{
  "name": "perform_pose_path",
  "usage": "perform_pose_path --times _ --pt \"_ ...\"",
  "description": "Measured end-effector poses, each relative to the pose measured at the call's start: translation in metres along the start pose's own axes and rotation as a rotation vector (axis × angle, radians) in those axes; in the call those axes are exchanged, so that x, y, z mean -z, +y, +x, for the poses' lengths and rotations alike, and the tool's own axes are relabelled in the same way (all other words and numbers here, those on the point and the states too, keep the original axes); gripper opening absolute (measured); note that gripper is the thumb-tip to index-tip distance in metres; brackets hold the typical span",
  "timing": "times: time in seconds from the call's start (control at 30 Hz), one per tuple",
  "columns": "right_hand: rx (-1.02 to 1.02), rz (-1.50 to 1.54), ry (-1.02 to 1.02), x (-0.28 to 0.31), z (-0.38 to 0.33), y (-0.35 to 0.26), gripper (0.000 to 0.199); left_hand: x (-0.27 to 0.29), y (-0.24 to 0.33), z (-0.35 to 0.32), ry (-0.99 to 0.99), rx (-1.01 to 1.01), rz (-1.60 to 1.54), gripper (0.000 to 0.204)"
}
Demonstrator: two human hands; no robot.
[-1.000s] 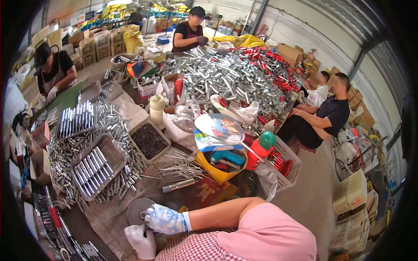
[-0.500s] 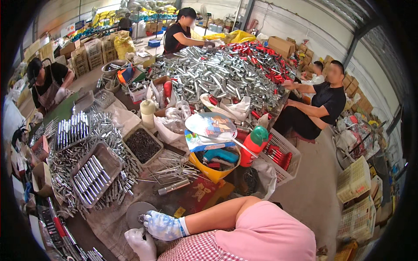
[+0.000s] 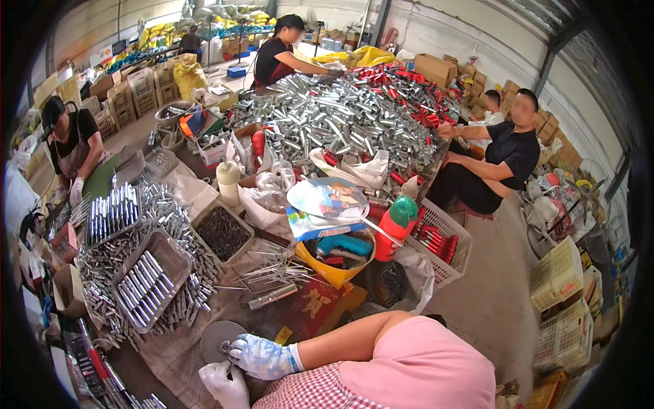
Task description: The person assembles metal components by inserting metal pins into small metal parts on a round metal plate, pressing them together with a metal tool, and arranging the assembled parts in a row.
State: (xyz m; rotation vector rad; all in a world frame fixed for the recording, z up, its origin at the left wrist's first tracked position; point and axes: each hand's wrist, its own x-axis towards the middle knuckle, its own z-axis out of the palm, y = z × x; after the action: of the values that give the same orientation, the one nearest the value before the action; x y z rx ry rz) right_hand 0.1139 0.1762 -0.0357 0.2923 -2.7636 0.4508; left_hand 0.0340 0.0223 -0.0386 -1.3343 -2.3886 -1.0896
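Hands, left point(image 3: 225, 385) and right point(image 3: 264, 356), curl by a grey disc point(image 3: 216, 337), grip unclear, near gold writing point(image 3: 315, 305) on a red panel point(image 3: 296, 317).

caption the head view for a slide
Gloved left hand and gloved right hand close together at a grey disc, near a tray of metal rods.

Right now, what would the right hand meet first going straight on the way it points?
The right hand points left, so probably the small dark bits on or just above the grey round disc; depth, and whether it already touches them, is unclear.
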Motion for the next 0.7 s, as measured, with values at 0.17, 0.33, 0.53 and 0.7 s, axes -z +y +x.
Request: perform_pose_path --times 0.17,0.33,0.53,0.7 --pt "0.036 -0.196 0.004 0.005 -0.004 -0.003 0.027 0.0 0.009 0.005 -0.018 0.06 0.025 0.009" --pt "-0.03 -0.131 -0.028 0.008 -0.001 -0.005 0.03 0.002 0.008 0.003 0.024 0.029 -0.006 0.009" --pt "-0.13 0.19 0.037 0.008 -0.006 -0.004 0.035 0.005 0.005 0.008 -0.119 -0.105 0.144 0.026" --pt "-0.212 0.404 -0.111 0.021 -0.013 0.0 0.041 0.006 0.011 0.011 -0.102 -0.158 0.147 0.022"
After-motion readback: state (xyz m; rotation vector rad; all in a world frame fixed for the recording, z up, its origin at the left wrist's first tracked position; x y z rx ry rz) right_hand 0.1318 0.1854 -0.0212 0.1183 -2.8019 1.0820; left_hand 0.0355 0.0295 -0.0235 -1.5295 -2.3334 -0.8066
